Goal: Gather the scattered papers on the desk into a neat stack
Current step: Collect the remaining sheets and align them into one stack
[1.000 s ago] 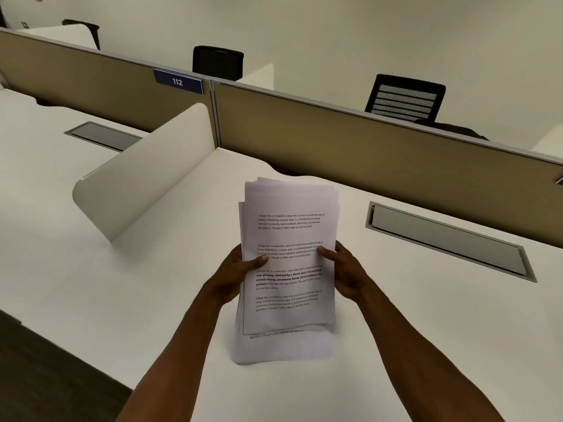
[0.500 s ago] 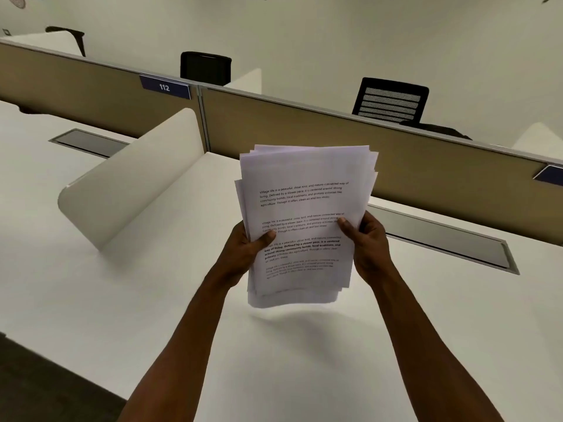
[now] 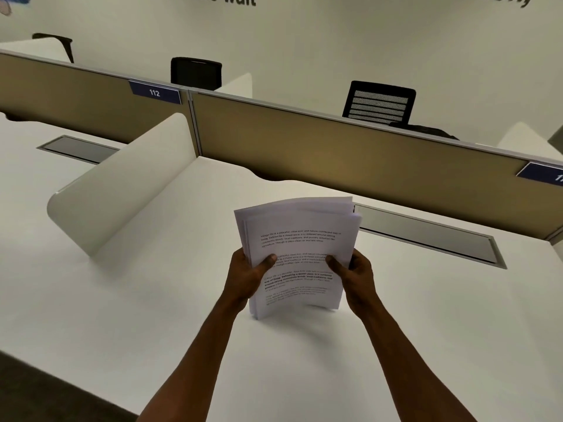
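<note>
Upright, uneven-edged papers [image 3: 300, 239] bow between both hands [image 3: 304, 277].

Light: we see soft, even, dimmish indoor light, with no glare.
Shadows: a faint shadow lies on the table [image 3: 152, 300] just below the grip.
Blur: the papers [image 3: 300, 239] show slight motion blur, lower print smeared.
Distortion: the partition [image 3: 335, 153] beyond the grip bows with wide-angle curve.
</note>
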A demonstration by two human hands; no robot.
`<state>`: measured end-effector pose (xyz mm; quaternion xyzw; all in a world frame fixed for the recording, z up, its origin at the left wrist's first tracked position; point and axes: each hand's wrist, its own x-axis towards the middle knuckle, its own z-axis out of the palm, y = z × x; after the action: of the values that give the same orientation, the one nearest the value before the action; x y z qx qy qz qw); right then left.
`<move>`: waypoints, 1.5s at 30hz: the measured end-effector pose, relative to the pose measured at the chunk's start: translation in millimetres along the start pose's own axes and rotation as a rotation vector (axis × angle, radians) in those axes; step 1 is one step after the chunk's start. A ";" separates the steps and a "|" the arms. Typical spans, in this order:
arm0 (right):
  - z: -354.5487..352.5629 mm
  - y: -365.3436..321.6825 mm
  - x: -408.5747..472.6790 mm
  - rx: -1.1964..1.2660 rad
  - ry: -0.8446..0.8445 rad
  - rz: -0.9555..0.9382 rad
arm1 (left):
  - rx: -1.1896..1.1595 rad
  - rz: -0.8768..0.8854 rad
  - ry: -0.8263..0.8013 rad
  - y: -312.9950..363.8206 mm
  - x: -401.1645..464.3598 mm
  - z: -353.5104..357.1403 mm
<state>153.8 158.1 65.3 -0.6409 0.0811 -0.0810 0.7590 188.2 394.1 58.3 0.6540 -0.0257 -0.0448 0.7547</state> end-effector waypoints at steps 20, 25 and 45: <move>8.5 -46.8 7.7 0.106 -0.045 -0.109 | 0.098 0.118 -0.018 53.3 10.7 12.4; -0.4 -8.6 -7.6 0.077 0.040 0.015 | 0.129 0.008 0.021 11.0 -2.2 3.4; -4.4 5.0 -7.3 -0.233 0.088 -0.055 | 0.151 0.026 0.153 -0.1 -4.0 13.8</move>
<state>145.8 156.4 59.8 -0.7226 0.1054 -0.1198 0.6726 182.9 380.9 60.2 0.7101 0.0203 0.0170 0.7036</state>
